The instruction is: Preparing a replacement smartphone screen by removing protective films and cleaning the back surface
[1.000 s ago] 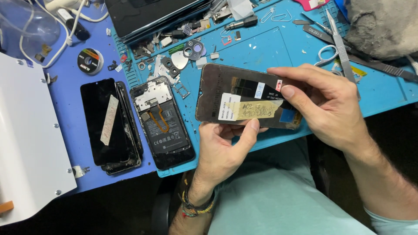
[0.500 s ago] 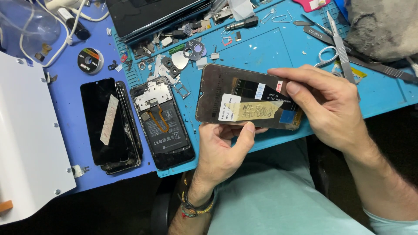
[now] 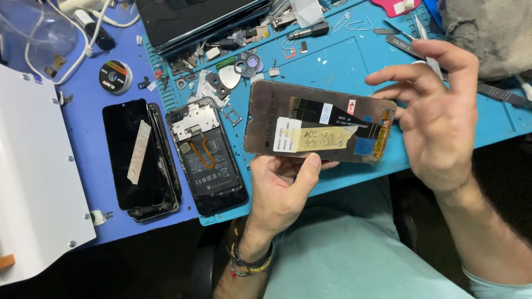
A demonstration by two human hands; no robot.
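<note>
Screen panel [image 3: 318, 124]: lying back-side up over the front edge of the blue mat [image 3: 354, 61], its black flex cable and a strip of yellowish tape [image 3: 324, 138] facing the camera.
Left hand [image 3: 282, 188]: gripping the screen panel from below at its near edge, thumb pressing up onto the tape, fingers curling out of sight underneath.
Right hand [image 3: 438, 116]: hovering spread open just beside the right end of the panel, fingers extended and holding nothing; whether a fingertip is touching the panel's edge is not showing clearly.
Opened phone [image 3: 208, 158]: lying back-off at the left front corner of the mat, battery and board showing.
Black screens [image 3: 141, 152]: stacking up on the bench [image 3: 83, 127] just left of the mat, a strip of pale tape on the top one.
Small parts [image 3: 233, 63]: scattering along the far edge of the mat, a camera ring and screws among them.
Tweezers [image 3: 426, 41]: lying at the far right of the mat, partly behind the right hand.
Tape roll [image 3: 115, 76]: sitting near the far edge of the bench.
White box [image 3: 33, 182]: sitting at the left edge of the bench.
</note>
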